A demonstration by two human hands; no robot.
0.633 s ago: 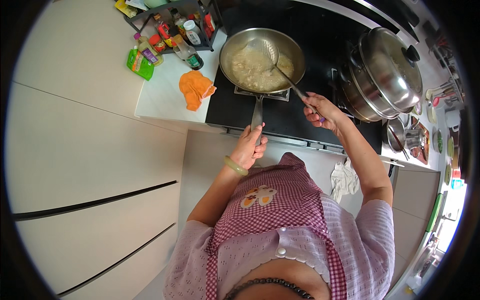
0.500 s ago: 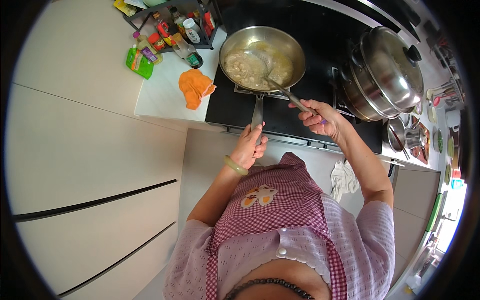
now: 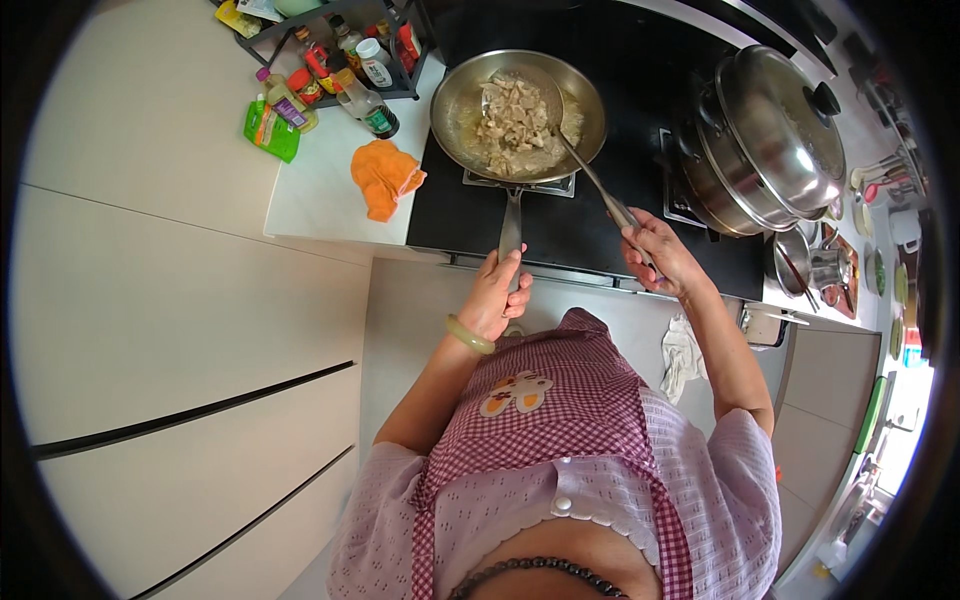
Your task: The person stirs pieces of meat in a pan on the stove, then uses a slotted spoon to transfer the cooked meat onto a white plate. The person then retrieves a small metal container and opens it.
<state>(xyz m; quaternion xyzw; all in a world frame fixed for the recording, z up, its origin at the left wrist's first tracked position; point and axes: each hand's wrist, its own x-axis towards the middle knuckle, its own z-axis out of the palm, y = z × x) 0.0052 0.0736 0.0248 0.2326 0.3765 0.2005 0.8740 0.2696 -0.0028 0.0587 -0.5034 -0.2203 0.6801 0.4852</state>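
A steel frying pan [image 3: 447,135] sits on the burner of a black hob, its handle toward me. My left hand [image 3: 497,290] is closed around that handle. With my right hand [image 3: 660,255] I grip the long handle of a metal skimmer [image 3: 598,185]. The skimmer's round head is over the pan, heaped with pale cooked meat pieces [image 3: 515,110]; whether it touches the pan bottom is hidden. More meat and cloudy liquid lie in the pan around it.
A tall lidded steamer pot [image 3: 765,140] stands on the right burner. Left of the hob are an orange cloth [image 3: 383,178], a green pouch [image 3: 270,130] and several bottles by a black rack [image 3: 400,85]. Steel bowls [image 3: 788,265] with chopsticks sit at the right.
The skimmer has come up with a heap of meat that was lower in the liquid. My right hand has moved slightly right and nearer me; the left still holds the pan handle.
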